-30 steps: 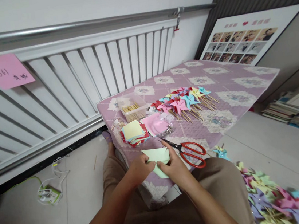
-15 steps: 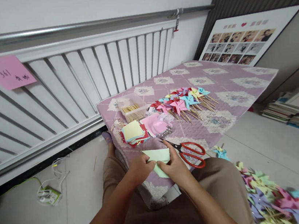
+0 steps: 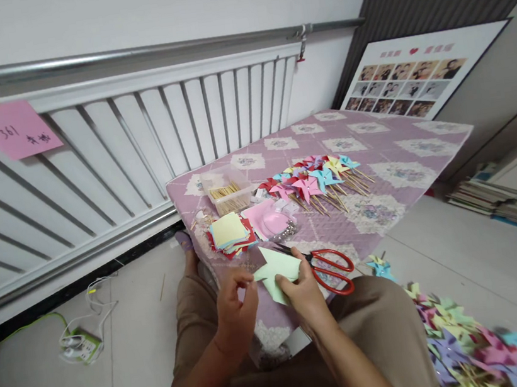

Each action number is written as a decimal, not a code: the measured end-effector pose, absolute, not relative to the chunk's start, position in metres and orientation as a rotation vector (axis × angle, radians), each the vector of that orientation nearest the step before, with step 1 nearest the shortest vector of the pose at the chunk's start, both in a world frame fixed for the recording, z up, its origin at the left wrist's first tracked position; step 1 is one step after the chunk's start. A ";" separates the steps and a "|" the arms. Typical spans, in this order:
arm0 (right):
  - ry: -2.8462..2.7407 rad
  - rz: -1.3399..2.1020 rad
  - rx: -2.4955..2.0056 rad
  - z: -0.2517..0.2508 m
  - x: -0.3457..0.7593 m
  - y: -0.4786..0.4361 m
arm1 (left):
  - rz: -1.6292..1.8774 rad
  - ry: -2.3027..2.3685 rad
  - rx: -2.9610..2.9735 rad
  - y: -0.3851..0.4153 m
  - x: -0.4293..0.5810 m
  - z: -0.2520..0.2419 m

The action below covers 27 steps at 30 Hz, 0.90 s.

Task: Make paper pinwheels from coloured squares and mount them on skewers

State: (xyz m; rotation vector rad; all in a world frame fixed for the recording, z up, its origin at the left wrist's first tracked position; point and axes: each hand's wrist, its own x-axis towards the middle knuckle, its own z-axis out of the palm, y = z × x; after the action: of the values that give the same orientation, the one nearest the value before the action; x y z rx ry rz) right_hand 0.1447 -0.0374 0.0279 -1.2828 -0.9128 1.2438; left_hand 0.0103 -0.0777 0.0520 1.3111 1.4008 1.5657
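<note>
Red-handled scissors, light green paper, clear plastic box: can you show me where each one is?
Red-handled scissors [image 3: 313, 254], head view: base of the handles, near the pivot.
Light green paper [image 3: 276, 267], head view: its middle.
Clear plastic box [image 3: 234, 205], head view: its front wall.

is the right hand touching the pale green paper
Touching: the head view shows the right hand gripping the pale green paper, thumb lying across its face.

From afar, I have a sheet in the right fingers, scissors just right of them. Beyond the left fingers lies a paper stack, with a box behind.
</note>
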 end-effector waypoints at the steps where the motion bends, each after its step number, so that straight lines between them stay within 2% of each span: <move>1: -0.874 1.258 -1.272 0.028 0.144 -0.037 | 1.583 1.341 1.319 -0.084 0.013 0.048; 7: -0.716 1.345 -1.160 0.028 0.140 -0.040 | 1.327 1.285 0.800 -0.094 0.032 0.018; 12: -0.656 1.355 -1.108 0.029 0.133 -0.046 | 1.337 1.046 0.446 -0.078 0.043 0.018; 18: -0.728 1.304 -1.171 0.032 0.127 -0.052 | 1.441 0.986 0.369 -0.066 0.055 0.030; 27: -0.706 1.282 -1.170 0.034 0.121 -0.055 | 1.385 1.248 0.522 -0.064 0.055 0.021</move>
State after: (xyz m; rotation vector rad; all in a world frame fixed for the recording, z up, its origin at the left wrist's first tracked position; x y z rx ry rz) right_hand 0.1214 -0.0550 0.0341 -1.1699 -0.7058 1.2820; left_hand 0.0546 -0.0635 0.0211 0.5215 1.2484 1.3851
